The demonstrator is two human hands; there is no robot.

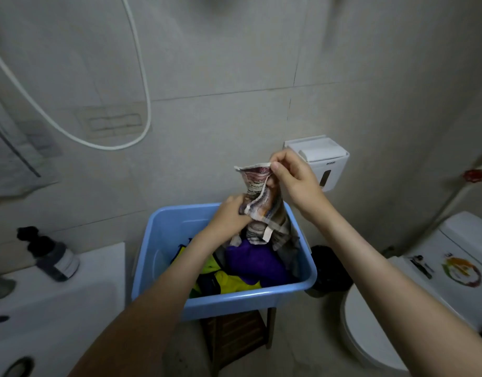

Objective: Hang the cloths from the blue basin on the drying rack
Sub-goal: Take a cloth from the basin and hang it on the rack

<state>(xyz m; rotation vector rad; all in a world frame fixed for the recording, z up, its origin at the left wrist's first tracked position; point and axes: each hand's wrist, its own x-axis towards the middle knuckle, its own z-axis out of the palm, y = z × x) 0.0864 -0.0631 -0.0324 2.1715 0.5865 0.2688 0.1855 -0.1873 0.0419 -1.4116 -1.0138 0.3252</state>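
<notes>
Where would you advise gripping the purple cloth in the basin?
Pinch the purple cloth by its raised near hump, from above: it lies heaped in the blue basin, whose walls block the sides, and the patterned cloth hangs over its far part.

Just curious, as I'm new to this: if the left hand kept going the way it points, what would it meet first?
The patterned cloth: the left hand already grips its middle. Beyond the cloth, probably the tiled wall, though depth is unclear.
</notes>
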